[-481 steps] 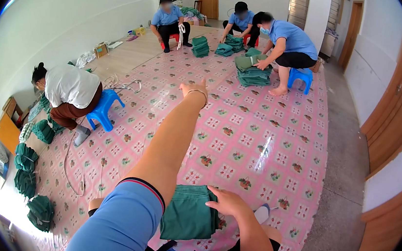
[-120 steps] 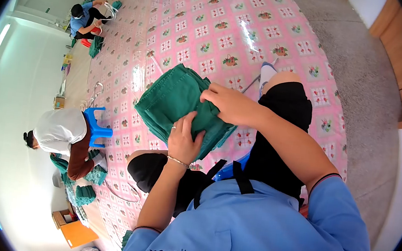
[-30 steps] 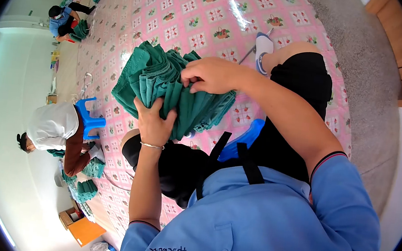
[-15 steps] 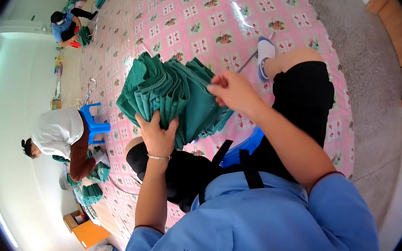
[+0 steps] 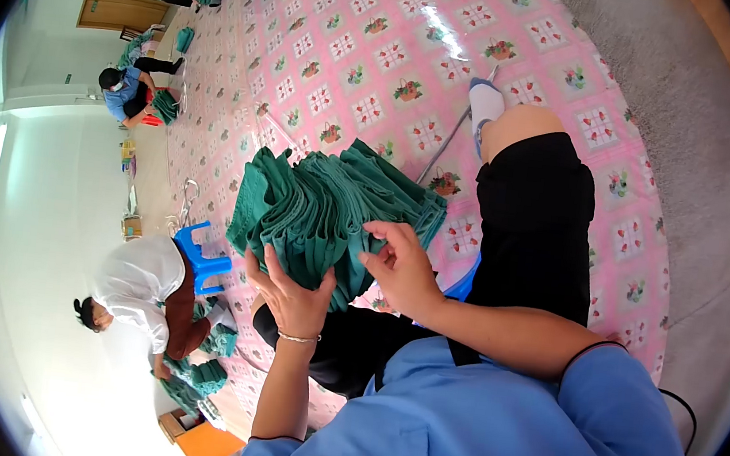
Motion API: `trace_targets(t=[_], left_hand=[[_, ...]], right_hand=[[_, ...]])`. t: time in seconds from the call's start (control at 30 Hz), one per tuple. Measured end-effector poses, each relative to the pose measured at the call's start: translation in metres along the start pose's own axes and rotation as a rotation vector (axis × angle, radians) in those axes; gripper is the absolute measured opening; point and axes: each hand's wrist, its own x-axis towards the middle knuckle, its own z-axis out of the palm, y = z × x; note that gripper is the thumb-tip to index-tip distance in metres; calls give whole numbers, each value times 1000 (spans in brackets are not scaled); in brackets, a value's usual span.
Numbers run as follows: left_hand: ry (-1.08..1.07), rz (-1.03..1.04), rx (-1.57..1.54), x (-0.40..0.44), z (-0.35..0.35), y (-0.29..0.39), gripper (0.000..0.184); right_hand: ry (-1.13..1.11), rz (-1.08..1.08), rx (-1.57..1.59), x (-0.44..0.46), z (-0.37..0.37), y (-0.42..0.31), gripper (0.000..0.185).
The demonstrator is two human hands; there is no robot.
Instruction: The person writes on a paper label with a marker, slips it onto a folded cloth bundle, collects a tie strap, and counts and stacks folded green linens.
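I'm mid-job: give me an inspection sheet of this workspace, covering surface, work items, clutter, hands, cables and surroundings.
Surface: pink patterned floor sheet, glossy, with a bright glare streak.
Work items: green folded cloths, bunched in many upright folds.
Clutter: loose white straps on the floor near the blue stool.
Hands: left hand spread against the cloths; right hand at their side, fingers partly curled, grip unclear.
Cables: thin black cord curving beside the right sleeve; its ends are unclear.
Surroundings: person in white shirt bent over green cloth; people in blue shirts seated farther off.
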Motion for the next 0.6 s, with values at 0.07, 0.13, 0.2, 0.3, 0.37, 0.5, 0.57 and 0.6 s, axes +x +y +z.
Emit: trace_targets(t=[0.07, 0.13, 0.2, 0.3, 0.37, 0.5, 0.57, 0.6], left_hand=[[-83, 117, 57, 18, -13, 8, 100], [-198, 230, 130, 37, -28, 15, 97], [-339, 287, 51, 64, -42, 19, 90], [-573, 99, -449, 113, -54, 15, 65], [-775, 139, -627, 152, -41, 0, 54], [-1110, 458, -760, 200, 20, -2, 33], [-1214, 622, -506, 193, 34, 4, 27], [-1259, 703, -374, 191, 40, 6, 24]], right_hand=[[-56, -30, 60, -4, 1, -9, 44], [-137, 5, 59, -10, 2, -15, 57], [-159, -19, 68, -13, 5, -16, 63], [-196, -28, 33, -14, 7, -11, 69], [-213, -51, 22, -16, 8, -9, 70], [-249, -97, -11, -15, 7, -8, 71], [-267, -42, 15, -16, 4, -11, 69], [-282, 13, 50, -16, 1, -13, 68]])
